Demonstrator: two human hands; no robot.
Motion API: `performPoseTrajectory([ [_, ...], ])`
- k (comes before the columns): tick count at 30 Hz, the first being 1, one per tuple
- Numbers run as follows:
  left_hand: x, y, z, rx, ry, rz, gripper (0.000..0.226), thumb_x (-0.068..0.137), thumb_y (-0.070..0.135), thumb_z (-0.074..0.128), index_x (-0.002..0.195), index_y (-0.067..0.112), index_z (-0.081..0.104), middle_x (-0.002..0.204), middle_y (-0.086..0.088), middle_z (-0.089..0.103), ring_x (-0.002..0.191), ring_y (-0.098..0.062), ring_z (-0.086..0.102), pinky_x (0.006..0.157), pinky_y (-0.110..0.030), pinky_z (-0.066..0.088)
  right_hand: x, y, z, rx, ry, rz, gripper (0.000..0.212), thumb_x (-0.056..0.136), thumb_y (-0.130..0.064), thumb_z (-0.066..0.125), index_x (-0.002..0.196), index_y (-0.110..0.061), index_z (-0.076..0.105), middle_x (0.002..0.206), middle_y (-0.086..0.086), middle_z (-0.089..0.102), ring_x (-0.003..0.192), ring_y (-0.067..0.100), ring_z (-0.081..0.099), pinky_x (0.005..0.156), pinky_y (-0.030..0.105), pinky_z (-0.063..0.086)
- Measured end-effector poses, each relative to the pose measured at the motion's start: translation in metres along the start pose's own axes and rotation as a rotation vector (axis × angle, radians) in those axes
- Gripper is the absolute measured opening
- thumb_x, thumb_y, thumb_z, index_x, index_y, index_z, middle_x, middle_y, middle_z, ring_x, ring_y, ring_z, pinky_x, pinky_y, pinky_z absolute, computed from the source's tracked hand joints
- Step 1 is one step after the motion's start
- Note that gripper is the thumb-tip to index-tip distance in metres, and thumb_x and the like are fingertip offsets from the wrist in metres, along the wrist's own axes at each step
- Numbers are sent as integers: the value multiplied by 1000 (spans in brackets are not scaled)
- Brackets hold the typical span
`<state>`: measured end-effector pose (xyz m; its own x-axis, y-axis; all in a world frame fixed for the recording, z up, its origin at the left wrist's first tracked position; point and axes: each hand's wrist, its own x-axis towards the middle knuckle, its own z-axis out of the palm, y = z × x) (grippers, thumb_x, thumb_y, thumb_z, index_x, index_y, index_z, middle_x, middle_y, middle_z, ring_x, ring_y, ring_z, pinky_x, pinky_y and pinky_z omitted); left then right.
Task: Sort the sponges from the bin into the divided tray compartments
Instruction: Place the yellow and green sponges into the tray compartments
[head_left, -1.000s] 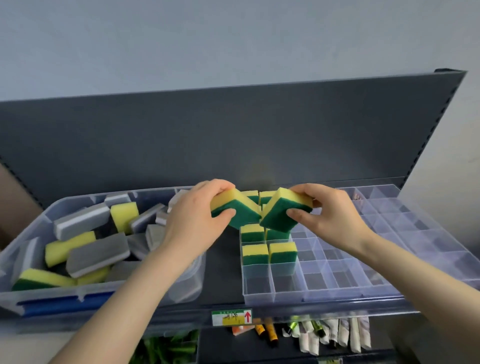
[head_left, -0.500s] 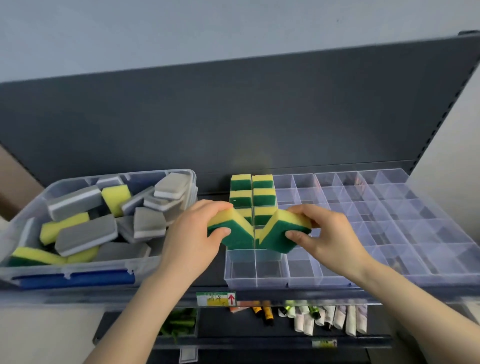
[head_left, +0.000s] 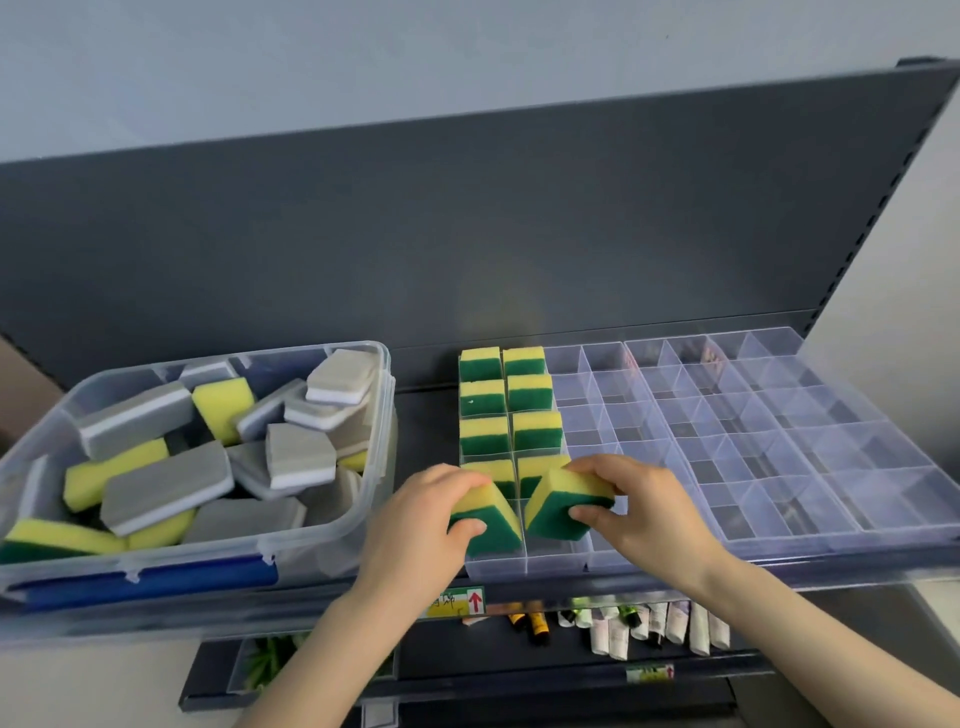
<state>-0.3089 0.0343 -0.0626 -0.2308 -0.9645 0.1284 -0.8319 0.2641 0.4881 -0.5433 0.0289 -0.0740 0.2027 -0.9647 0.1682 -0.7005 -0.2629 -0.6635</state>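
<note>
My left hand (head_left: 421, 525) grips a yellow-and-green sponge (head_left: 491, 522) and my right hand (head_left: 644, 512) grips another yellow-and-green sponge (head_left: 563, 506). Both sponges are tilted over the nearest compartments of the two left columns of the clear divided tray (head_left: 779, 540). Further back in those two columns, several yellow-and-green sponges (head_left: 483, 400) stand upright in their cells. The clear bin (head_left: 332, 540) on the left holds several grey-and-white sponges (head_left: 166, 486) and yellow ones (head_left: 223, 402).
Bin and tray stand on a dark shelf with a dark back panel (head_left: 467, 234). The tray's right columns (head_left: 753, 415) hold nothing. Below the shelf edge, a lower shelf holds small tubes and packets (head_left: 644, 626). A price label with a red arrow (head_left: 460, 603) sits on the shelf edge.
Both hands have lowered their sponges from above the middle of the tray toward its nearest cells in the two left columns. The camera view has shifted.
</note>
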Motion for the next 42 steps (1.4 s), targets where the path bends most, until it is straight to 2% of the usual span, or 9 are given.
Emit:
performPoseTrajectory([
  [4, 2, -2, 4, 34, -45, 31, 41, 90, 28, 62, 130, 36, 55, 128, 22, 52, 118, -1, 47, 96, -20, 41, 0, -2, 4, -67, -65, -1, 37, 81, -21, 70, 117, -23, 62, 103, -15, 62, 93, 9, 58, 84, 20, 47],
  [8, 3, -1, 12, 60, -136, 48, 41, 90, 29, 62, 130, 37, 55, 129, 20, 53, 120, -3, 46, 97, -25, 43, 0, -4, 12, -146, -162, 18, 38, 81, -23, 70, 118, -26, 61, 112, -11, 64, 100, 12, 59, 88, 23, 48],
  [11, 3, -3, 20, 80, -175, 57, 42, 90, 29, 62, 130, 37, 54, 129, 20, 53, 120, -3, 46, 96, -25, 42, 1, -3, 18, -189, -188, 40, 39, 82, -23, 68, 120, -26, 60, 116, -11, 63, 102, 12, 59, 82, 15, 42],
  [13, 2, -4, 24, 77, -175, 58, 41, 90, 29, 61, 131, 37, 54, 129, 19, 54, 120, -3, 46, 96, -25, 42, 0, -2, 22, -213, -205, 53, 39, 82, -24, 68, 121, -26, 60, 117, -10, 63, 103, 13, 59, 79, 16, 41],
  [23, -2, -5, 35, 78, -136, 81, 41, 93, 28, 58, 133, 36, 53, 129, 19, 54, 121, -2, 44, 97, -22, 40, -1, -2, 30, -331, -233, -6, 22, 85, -24, 60, 107, -25, 63, 101, -7, 65, 94, 17, 56, 67, 21, 34],
  [28, -3, -3, 34, 81, -127, 87, 44, 94, 29, 57, 136, 36, 49, 133, 19, 52, 124, -2, 42, 99, -23, 41, -3, -2, 30, -328, -233, -16, 30, 87, -24, 59, 116, -26, 60, 112, -7, 63, 101, 16, 55, 79, 24, 44],
  [33, -5, -3, 32, 92, -106, 74, 48, 94, 30, 57, 139, 36, 44, 137, 19, 48, 127, -3, 41, 100, -23, 40, -3, -1, 28, -318, -237, -8, 35, 87, -24, 59, 122, -27, 57, 117, -7, 61, 105, 16, 54, 84, 25, 46],
  [38, -9, 2, 31, 111, -83, 74, 53, 91, 38, 58, 141, 38, 40, 138, 21, 45, 127, -1, 39, 98, -23, 43, -5, 0, 25, -299, -240, 3, 51, 86, -29, 62, 135, -31, 46, 131, -12, 53, 119, 13, 49, 93, 25, 45],
  [42, -8, 8, 26, 136, -52, 75, 56, 90, 43, 58, 142, 38, 38, 139, 21, 43, 129, -1, 37, 98, -23, 42, -4, 1, 15, -290, -217, -9, 54, 87, -32, 61, 137, -33, 42, 138, -12, 48, 127, 12, 43, 96, 24, 41],
])
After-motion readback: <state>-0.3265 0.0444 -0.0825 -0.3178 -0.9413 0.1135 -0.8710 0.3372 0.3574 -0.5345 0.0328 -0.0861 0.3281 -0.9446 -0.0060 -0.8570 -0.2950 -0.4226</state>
